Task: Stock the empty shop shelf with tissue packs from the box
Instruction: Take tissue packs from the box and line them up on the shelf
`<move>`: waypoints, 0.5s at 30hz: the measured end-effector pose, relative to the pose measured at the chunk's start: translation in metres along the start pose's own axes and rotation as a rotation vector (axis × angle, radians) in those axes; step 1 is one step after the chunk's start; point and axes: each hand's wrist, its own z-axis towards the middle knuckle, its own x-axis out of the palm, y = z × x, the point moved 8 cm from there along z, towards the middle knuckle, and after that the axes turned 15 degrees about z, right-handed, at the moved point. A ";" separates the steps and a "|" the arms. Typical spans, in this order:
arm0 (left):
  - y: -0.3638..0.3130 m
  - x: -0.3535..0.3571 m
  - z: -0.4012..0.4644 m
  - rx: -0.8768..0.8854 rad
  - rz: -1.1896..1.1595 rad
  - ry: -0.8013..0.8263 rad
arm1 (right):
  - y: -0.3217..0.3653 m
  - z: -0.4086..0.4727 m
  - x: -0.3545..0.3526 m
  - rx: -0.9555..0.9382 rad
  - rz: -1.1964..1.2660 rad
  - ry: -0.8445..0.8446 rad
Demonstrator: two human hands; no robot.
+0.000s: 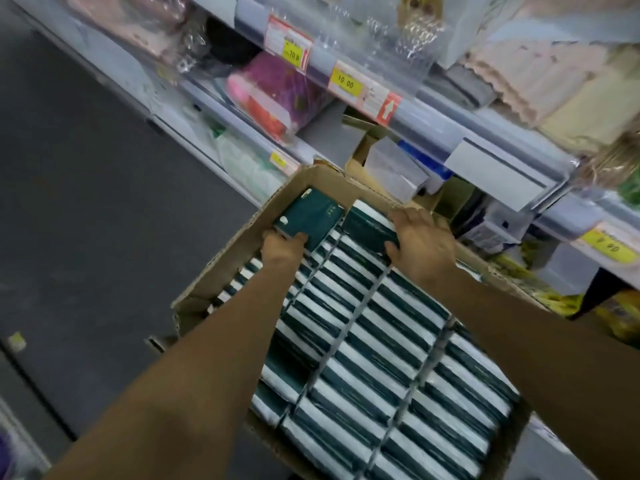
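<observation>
The brown cardboard box (221, 271) runs off the bottom edge; small print on the yellow price labels (346, 83) is blurred, and both forearms hide several packs.

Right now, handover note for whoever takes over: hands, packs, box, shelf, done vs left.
Left hand: grips a dark green tissue pack, raised flat at the far end of the cardboard box.
Right hand: curled over a second pack in the next row, thumb on its near edge; not clearly lifted.
Box: nearly full, packs standing on edge in rows, set against the shelving.
Done: nothing visibly shelved; the target shelf cannot be made out in this view.
Left: carry both packs to the shelf, then move the rest.
</observation>
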 end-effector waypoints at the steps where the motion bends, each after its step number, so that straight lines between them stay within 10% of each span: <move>1: 0.000 0.003 0.005 -0.001 -0.035 -0.024 | 0.001 0.001 0.003 -0.013 -0.031 -0.003; 15: -0.010 -0.002 -0.024 -0.199 -0.432 0.156 | 0.004 -0.020 -0.026 0.057 0.231 -0.063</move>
